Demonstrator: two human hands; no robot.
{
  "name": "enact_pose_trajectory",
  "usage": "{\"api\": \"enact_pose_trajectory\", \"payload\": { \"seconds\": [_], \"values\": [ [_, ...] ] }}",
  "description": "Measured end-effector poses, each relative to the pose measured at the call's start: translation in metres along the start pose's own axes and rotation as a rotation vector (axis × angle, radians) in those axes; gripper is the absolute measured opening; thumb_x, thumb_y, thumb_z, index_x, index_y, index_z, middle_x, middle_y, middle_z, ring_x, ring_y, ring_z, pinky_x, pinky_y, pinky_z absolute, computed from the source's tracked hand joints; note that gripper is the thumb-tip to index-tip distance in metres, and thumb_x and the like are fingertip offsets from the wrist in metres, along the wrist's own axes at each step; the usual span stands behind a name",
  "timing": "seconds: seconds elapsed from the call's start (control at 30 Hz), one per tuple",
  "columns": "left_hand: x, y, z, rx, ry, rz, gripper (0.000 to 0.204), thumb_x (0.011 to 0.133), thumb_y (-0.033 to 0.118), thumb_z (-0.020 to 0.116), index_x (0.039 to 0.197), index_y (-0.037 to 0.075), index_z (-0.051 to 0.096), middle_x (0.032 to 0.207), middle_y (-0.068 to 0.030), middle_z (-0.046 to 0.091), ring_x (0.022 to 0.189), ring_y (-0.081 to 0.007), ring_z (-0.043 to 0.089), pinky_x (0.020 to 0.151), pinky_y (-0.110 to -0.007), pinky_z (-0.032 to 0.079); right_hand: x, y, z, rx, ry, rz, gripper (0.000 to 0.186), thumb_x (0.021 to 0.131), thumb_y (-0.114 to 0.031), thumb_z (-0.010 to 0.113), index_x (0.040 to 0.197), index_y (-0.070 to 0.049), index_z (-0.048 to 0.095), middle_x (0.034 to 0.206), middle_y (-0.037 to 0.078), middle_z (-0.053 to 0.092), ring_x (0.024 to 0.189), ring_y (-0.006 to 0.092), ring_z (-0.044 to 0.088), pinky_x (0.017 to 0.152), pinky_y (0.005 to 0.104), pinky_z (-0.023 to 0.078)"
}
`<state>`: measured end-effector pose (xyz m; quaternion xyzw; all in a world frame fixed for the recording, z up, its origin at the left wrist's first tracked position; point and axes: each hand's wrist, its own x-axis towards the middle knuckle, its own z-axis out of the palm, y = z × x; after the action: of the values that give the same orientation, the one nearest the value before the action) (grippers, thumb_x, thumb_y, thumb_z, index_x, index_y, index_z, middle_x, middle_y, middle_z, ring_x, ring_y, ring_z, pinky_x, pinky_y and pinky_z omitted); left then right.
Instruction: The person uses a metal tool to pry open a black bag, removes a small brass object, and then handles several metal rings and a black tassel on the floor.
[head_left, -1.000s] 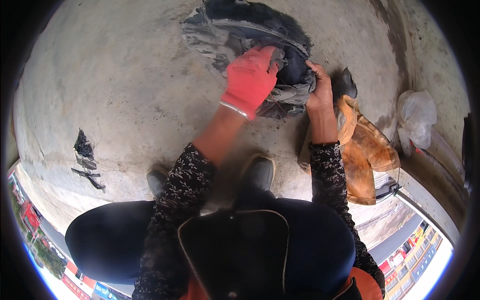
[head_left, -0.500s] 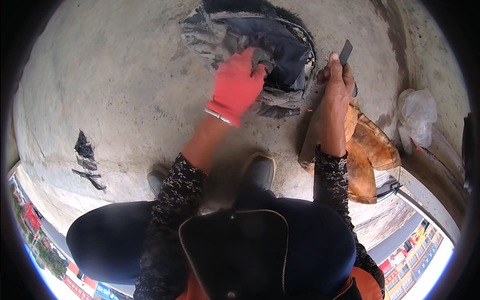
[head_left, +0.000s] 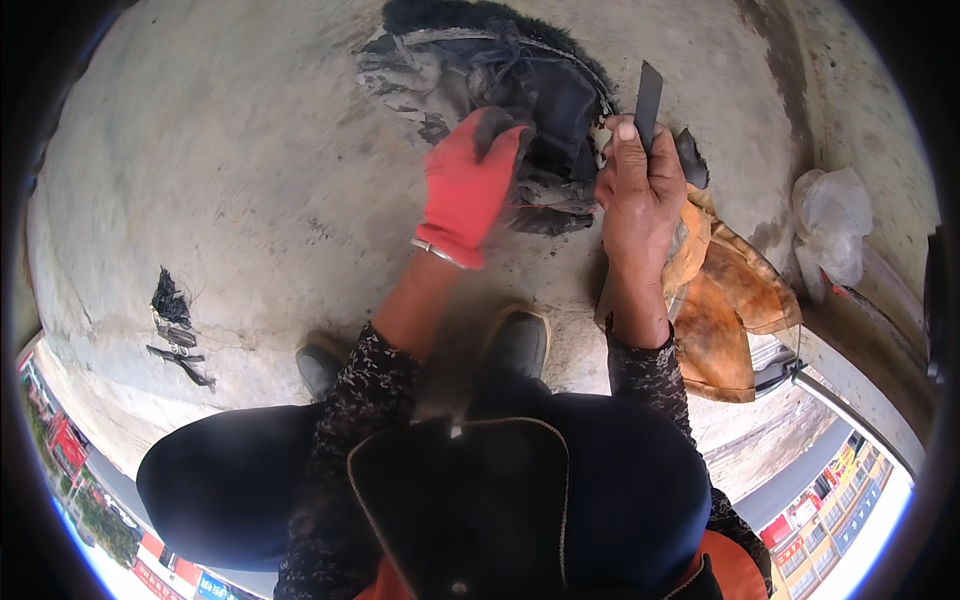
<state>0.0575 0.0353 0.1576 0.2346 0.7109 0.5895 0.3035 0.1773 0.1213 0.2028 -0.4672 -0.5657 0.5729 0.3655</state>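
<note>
The worn dark shoe lies on its side at the upper centre of the frame, on the grey concrete floor, its torn grey upper and frayed edges facing the camera. The left hand, in a red glove, rests on the lower middle of the shoe with the fingers curled over the dark material; the grip is closed on the shoe, though motion blur hides the exact finger placement. Its forearm rises from the lower centre of the frame, tilted slightly right, with a thin bracelet at the wrist and a dark patterned sleeve below. The right hand is bare and sits just beside the right edge of the shoe, back of the hand toward the camera, wrist straight, forearm nearly vertical. Its grip is closed around a narrow flat dark blade, which stands upright above the fist with the thumb laid along its lower part. To the right of this hand lie brown leather pieces, overlapping one another. Further right, near the frame edge, sits a crumpled clear plastic bag. Two dark shoe toes show below the hands at centre. At the left of the frame, well apart, lie small dark scraps on the floor.
</note>
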Motion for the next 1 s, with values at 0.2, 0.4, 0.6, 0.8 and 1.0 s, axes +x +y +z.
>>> {"api": "enact_pose_trajectory", "payload": {
  "seconds": [0.2,0.4,0.6,0.8,1.0],
  "values": [
    [0.003,0.017,0.017,0.473,-0.039,0.042,0.04,0.086,0.037,0.067,0.101,0.001,0.067,0.093,-0.0179,0.07,0.086,-0.0363,0.065,0.077,-0.039,0.052,0.009,0.01,-0.006,-0.124,-0.067,0.059,0.015,0.099,-0.015,0.057,0.099,-0.002,0.066,0.068,0.0,0.055,0.047,0.0055,0.045,0.046,0.0235,0.041],
    [0.022,-0.009,0.013,0.499,-0.061,0.127,0.03,0.084,0.023,0.063,0.103,-0.001,0.066,0.086,-0.0191,0.07,0.081,-0.0336,0.068,0.074,-0.039,0.052,0.006,0.007,0.005,-0.277,-0.09,-0.111,0.015,0.099,-0.01,0.054,0.098,0.001,0.064,0.076,0.008,0.065,0.054,0.012,0.062,0.054,0.0279,0.049],
    [0.005,-0.007,-0.004,-0.161,0.077,-0.248,0.031,0.085,0.025,0.067,0.102,0.0,0.067,0.084,-0.0143,0.069,0.077,-0.0335,0.066,0.076,-0.04,0.053,0.013,0.01,-0.006,-0.397,-0.073,-0.083,0.013,0.098,-0.007,0.052,0.097,0.001,0.063,0.082,0.012,0.069,0.056,0.0143,0.066,0.054,0.0289,0.049],
    [0.018,0.009,0.025,0.328,0.014,0.219,0.029,0.079,0.029,0.072,0.091,0.004,0.069,0.089,-0.017,0.066,0.082,-0.0329,0.064,0.073,-0.04,0.051,0.007,-0.003,0.0,-0.488,-0.106,0.011,0.02,0.101,-0.015,0.05,0.105,0.001,0.061,0.081,0.01,0.069,0.053,0.0101,0.06,0.048,0.0252,0.043],
    [0.007,0.007,-0.006,0.176,0.074,-0.107,0.024,0.075,0.025,0.07,0.079,0.002,0.068,0.07,-0.0157,0.063,0.064,-0.0343,0.059,0.062,-0.04,0.047,0.018,0.021,-0.011,-0.632,-0.19,-0.237,0.013,0.099,-0.007,0.049,0.099,0.003,0.056,0.082,0.015,0.07,0.068,0.0231,0.073,0.06,0.0347,0.052]
  ]
}}
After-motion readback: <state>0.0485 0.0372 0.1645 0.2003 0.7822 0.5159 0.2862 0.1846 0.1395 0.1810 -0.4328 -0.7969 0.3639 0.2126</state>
